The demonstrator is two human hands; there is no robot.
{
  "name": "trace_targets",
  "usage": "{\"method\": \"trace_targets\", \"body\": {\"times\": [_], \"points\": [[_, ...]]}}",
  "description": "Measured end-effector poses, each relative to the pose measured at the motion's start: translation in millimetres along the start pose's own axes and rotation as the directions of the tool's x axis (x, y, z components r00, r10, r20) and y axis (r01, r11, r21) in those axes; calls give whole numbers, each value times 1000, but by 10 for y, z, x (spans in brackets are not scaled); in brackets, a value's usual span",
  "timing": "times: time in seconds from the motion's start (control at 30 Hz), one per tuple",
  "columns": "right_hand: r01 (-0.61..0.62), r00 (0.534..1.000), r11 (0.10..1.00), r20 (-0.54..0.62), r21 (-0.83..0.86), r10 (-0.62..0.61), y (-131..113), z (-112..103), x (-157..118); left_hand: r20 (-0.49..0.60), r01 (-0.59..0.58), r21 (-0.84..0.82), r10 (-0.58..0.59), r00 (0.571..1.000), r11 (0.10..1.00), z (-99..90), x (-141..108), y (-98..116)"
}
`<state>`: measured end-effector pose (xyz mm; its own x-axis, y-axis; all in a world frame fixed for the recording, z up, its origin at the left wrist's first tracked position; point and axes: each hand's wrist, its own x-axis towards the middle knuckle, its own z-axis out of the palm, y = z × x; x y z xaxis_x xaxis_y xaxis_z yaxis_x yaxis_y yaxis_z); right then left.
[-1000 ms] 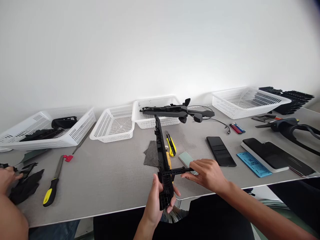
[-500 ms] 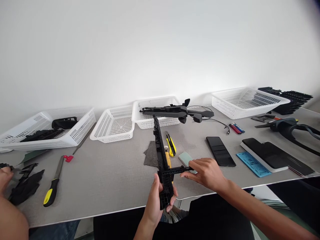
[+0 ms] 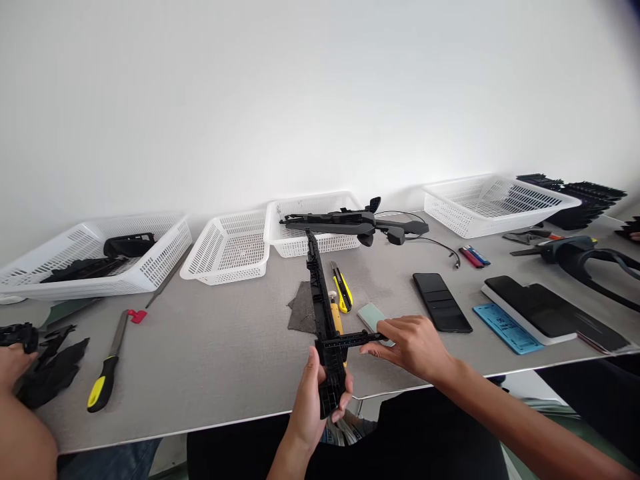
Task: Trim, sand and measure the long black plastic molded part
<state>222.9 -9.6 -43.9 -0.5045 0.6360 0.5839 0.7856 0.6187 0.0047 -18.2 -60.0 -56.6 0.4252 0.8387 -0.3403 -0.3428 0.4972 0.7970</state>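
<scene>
My left hand [image 3: 311, 397] is wrapped round the lower end of a long black plastic part [image 3: 320, 293], ribbed and clipped along its length. The part stands tilted above the table, its narrow tip pointing away from me. Across its lower half lies a thin black bar [image 3: 353, 340] with small pale marks. My right hand [image 3: 413, 347] pinches the bar's right end between thumb and fingers. Whether bar and part are joined, I cannot tell. Behind the part lie a yellow box cutter [image 3: 343, 290], a yellow-handled tool [image 3: 336, 317], a dark cloth [image 3: 301, 310] and a pale green block [image 3: 371, 315].
White baskets [image 3: 225, 277] line the wall, with black parts [image 3: 350, 223] across one. A yellow-black file [image 3: 107, 373] lies left; a phone [image 3: 441, 303], blue card [image 3: 507, 328] and notebook [image 3: 530, 307] lie right. Another person's hand [image 3: 15, 365] holds a black part at far left.
My hands and the black part are nearly still. At far left, the other person's hand has moved further into view with a black part. Something dark appears at the far right edge.
</scene>
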Motion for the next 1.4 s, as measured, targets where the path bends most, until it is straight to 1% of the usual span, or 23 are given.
{"method": "trace_targets", "body": {"times": [0.27, 0.63, 0.87, 1.4], "points": [[-14, 999, 1000, 31, 5, 14, -9, -11, -6, -10, -1, -9, 1, 1000, 1000, -7, 4, -5], [-18, 999, 1000, 27, 15, 17, -9, -6, -4, -21, 12, -21, -12, 1000, 1000, -10, -7, -5], [-26, 998, 1000, 51, 14, 25, -5, -3, 1, -28, 18, -44, -19, 999, 999, -17, 9, -14], [-23, 998, 999, 62, 26, 22, -2, -24, 25, -5, 7, 8, -7, 1000, 1000, -27, 6, -22]]}}
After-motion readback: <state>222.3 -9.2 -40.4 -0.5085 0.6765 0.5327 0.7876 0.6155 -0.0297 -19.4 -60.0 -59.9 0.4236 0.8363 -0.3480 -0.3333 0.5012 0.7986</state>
